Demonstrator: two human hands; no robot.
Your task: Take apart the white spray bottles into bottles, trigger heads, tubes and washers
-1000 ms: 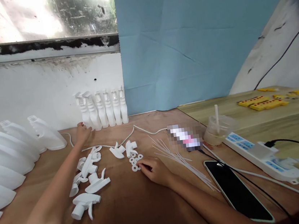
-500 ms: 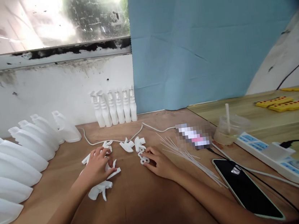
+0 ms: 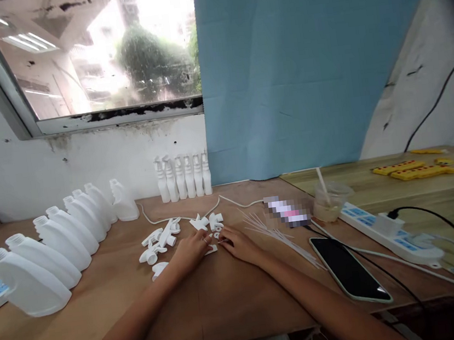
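My left hand [image 3: 193,248] lies on the wooden table [image 3: 211,310] with its fingers curled over a white trigger sprayer head [image 3: 211,251], of which only a tip shows. My right hand [image 3: 238,244] is right beside it, fingertips pinched together and touching the left hand's fingers. The pinch sits at a small cluster of white rings [image 3: 218,233]; what is inside it is too small to tell. More loose sprayer heads [image 3: 159,242] lie just left of my left hand.
White bottles [image 3: 55,252] stand in a row on the left. Several upright sprayer heads [image 3: 184,175] line the wall. Thin white tubes [image 3: 276,233], a phone [image 3: 349,273], a plastic cup [image 3: 328,201], a power strip [image 3: 387,233] and yellow parts [image 3: 413,169] lie to the right.
My left hand came back from the far wall, reached into the loose sprayer heads and moved right to meet my right hand. The camera tilted up, showing more window.
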